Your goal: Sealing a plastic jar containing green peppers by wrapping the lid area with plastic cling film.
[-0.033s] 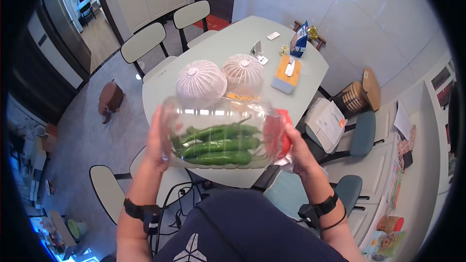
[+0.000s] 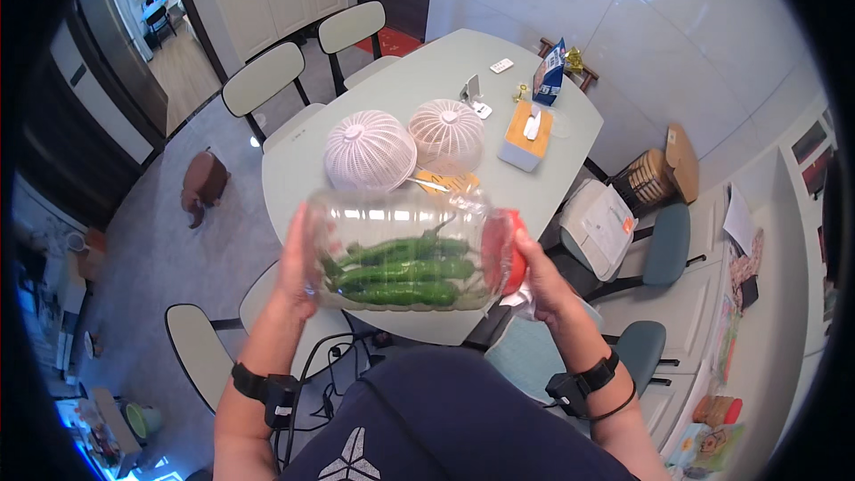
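Observation:
A large clear plastic jar lies on its side in the air above the near edge of the table. Several long green chili peppers rest along its lower wall. My left hand presses round the jar's base end. At the other end, my right hand grips the red lid, with clear film bunched beside it. A crumpled whitish piece shows under my right fingers; what it is, I cannot make out.
On the pale table stand two pink mesh food covers, an orange flat item, a tissue box, a phone stand and a blue packet. Chairs surround it. Black cables hang near my left forearm.
The jar has shifted slightly toward me, and more of the orange item behind it shows. Both hands keep their hold.

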Action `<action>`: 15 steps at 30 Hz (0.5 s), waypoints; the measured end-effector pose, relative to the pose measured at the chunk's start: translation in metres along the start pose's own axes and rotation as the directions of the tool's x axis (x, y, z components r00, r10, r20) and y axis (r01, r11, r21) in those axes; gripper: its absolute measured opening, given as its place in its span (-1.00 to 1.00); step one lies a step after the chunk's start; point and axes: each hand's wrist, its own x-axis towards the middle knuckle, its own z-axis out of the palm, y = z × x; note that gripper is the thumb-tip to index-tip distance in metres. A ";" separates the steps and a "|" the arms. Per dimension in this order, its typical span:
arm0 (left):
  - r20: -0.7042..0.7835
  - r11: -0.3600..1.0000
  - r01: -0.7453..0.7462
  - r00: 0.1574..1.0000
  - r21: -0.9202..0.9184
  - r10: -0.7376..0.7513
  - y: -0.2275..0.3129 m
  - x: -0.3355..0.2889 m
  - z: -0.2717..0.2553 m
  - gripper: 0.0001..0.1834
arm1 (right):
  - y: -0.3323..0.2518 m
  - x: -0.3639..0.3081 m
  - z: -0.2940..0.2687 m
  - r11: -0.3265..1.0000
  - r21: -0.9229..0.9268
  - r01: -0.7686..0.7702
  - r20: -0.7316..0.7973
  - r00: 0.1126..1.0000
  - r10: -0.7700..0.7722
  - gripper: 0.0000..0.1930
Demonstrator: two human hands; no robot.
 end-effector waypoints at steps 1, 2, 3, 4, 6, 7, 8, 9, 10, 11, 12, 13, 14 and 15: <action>-0.063 0.987 0.161 0.985 0.010 -0.160 -0.012 0.002 0.000 -0.06 | 0.008 0.002 -0.001 0.994 -0.027 -0.107 -0.093 0.990 0.104 -0.29; -0.002 0.980 0.199 0.980 -0.003 -0.199 -0.022 0.000 -0.003 -0.06 | 0.016 0.004 -0.001 0.983 -0.033 -0.179 -0.104 0.979 0.175 -0.27; 0.059 0.968 0.251 0.966 -0.015 -0.250 -0.031 0.000 -0.003 -0.06 | 0.022 0.005 -0.003 0.979 -0.043 -0.201 -0.117 0.974 0.195 -0.28; 0.097 0.940 0.339 0.938 -0.048 -0.333 -0.036 0.001 -0.001 -0.06 | 0.026 0.006 -0.005 0.971 -0.054 -0.233 -0.118 0.967 0.225 -0.28; 0.070 0.972 0.233 0.970 -0.005 -0.232 -0.031 -0.003 0.002 -0.05 | 0.026 0.005 -0.008 0.975 -0.041 -0.220 -0.096 0.972 0.215 -0.28; -0.008 0.986 0.163 0.987 0.031 -0.163 -0.022 -0.007 0.004 -0.04 | 0.023 0.004 -0.009 0.985 -0.016 -0.173 -0.074 0.982 0.171 -0.28; -0.079 0.993 0.098 0.993 0.067 -0.093 -0.010 -0.011 0.009 -0.03 | 0.018 0.002 -0.009 0.992 0.008 -0.123 -0.077 0.989 0.123 -0.28; 0.016 0.990 -0.116 0.993 0.079 0.115 0.006 -0.017 0.012 -0.06 | 0.013 -0.002 -0.009 0.999 0.030 0.027 -0.032 0.999 -0.026 -0.29; 0.163 0.869 -0.438 0.898 0.232 0.409 0.024 -0.028 0.011 -0.08 | 0.008 -0.006 -0.007 0.983 0.052 0.173 -0.014 0.985 -0.173 -0.29; 0.271 0.725 -0.637 0.769 0.263 0.578 0.038 -0.040 0.012 -0.10 | 0.004 -0.009 -0.006 0.946 0.076 0.314 0.001 0.949 -0.315 -0.28; 0.343 0.675 -0.712 0.693 0.191 0.634 0.052 -0.052 0.012 -0.11 | 0.001 -0.011 -0.003 0.888 0.144 0.436 0.043 0.894 -0.446 -0.28; 0.338 0.722 -0.692 0.687 0.030 0.644 0.059 -0.063 0.015 -0.13 | -0.002 -0.012 0.000 0.864 0.140 0.484 0.123 0.857 -0.500 -0.21; 0.323 0.750 -0.637 0.681 -0.180 0.657 0.064 -0.067 0.019 -0.14 | -0.005 -0.012 0.002 0.898 0.119 0.424 0.116 0.892 -0.436 -0.15; 0.342 0.754 -0.649 0.690 -0.098 0.638 0.070 -0.060 0.024 -0.21 | -0.006 -0.009 0.005 0.931 0.080 0.355 0.111 0.925 -0.362 -0.05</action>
